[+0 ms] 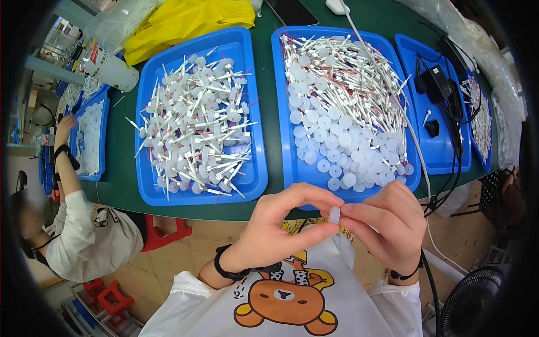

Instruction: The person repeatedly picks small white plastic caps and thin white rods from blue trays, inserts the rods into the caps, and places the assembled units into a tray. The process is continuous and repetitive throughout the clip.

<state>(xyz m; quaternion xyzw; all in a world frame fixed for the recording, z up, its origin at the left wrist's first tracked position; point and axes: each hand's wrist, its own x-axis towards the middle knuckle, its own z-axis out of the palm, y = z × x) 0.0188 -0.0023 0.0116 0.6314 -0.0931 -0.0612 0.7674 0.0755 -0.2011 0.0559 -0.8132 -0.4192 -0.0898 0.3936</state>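
1. Facing a dark green surface [268, 95] carrying a left blue tray [259, 163] and a right blue tray [286, 151], both heaped with white sticklike pieces [353, 73] and pale discs [332, 140].
2. Sharing the room with a co-worker [95, 241], red stools [115, 300] and a black fan [474, 303].
3. Pinching one whitish disc [334, 215] between the fingertips of left hand [275, 224] and right hand [398, 219], just in front of the near edge.
4. Running both trays close to that edge, leaving a green strip showing between; meeting trailing cables [457, 151] rightward.

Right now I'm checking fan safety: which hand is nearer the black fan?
Right: the right hand is left of the black fan, the left hand farther left beyond it.
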